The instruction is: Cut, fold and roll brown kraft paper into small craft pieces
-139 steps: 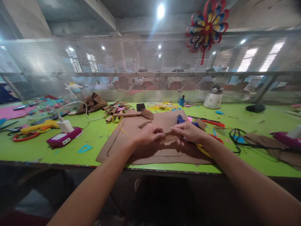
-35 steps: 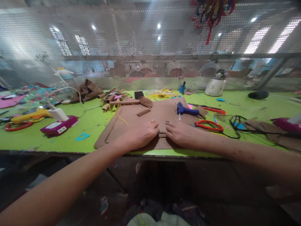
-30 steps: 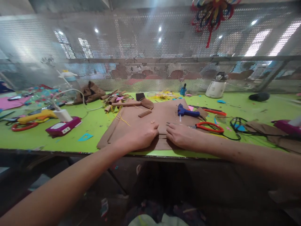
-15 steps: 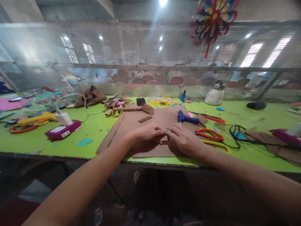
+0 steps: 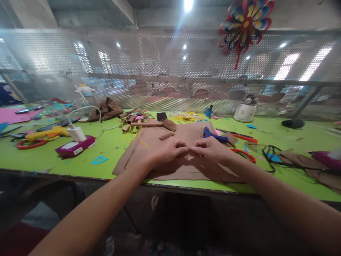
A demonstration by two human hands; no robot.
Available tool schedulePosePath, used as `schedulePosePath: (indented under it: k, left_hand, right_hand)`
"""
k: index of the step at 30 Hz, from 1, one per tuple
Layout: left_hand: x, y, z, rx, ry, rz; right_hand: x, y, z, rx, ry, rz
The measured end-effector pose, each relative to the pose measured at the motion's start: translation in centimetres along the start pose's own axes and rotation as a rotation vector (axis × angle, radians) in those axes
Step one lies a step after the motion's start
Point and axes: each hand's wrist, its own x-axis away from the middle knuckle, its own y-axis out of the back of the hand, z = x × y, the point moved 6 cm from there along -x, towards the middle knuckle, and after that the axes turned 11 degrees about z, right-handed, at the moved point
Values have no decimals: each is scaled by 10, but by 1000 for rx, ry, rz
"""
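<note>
My left hand (image 5: 170,150) and my right hand (image 5: 210,148) meet fingertip to fingertip above a brown paper sheet (image 5: 154,145). Both are closed in a pinch, thumbs against fingers. Whatever lies between the fingertips is too small or too hidden to make out. Just beyond my right hand lies a blue hot glue gun (image 5: 213,134), partly covered by that hand. A short strip of corrugated cardboard (image 5: 166,136) rests on the sheet beyond my left hand. Farther back is a brown rolled paper stick (image 5: 151,124) with a fan-shaped corrugated piece (image 5: 169,125) at its end.
Red-handled scissors (image 5: 243,155) and a black cable (image 5: 269,158) lie to the right. On the left are a purple power strip (image 5: 76,146) with a white plug and a yellow-handled tool (image 5: 48,133). Paper rolls (image 5: 130,121), yellow strings (image 5: 188,116) and a white bottle (image 5: 245,109) stand or lie at the back.
My hands have lifted slightly off the paper, and my right hand has turned so its thumb meets the left fingertips. The view has shifted a little.
</note>
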Motion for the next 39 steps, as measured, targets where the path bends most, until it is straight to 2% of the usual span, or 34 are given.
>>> schedulePosePath:
  k: [6,16,22,26,32,39]
  left_hand:
    - [2,0,-10,-177,-36,-18]
    - [0,-3,6,22,21,95]
    - [1,-4,7,35,42,122]
    - [1,-2,8,14,26,98]
    - [-1,1,11,-10,29,38]
    - [-1,3,5,-59,47,-48]
  right_hand:
    - [-2,1,-12,-179,-30,-21]
    - [3,-3,-22,-249,-6,76]
    - [2,2,-29,-290,-18,15]
    - [3,8,-32,-371,-31,-62]
    - [5,14,-32,-450,-30,-105]
    - [3,11,-30,-313,-17,-61]
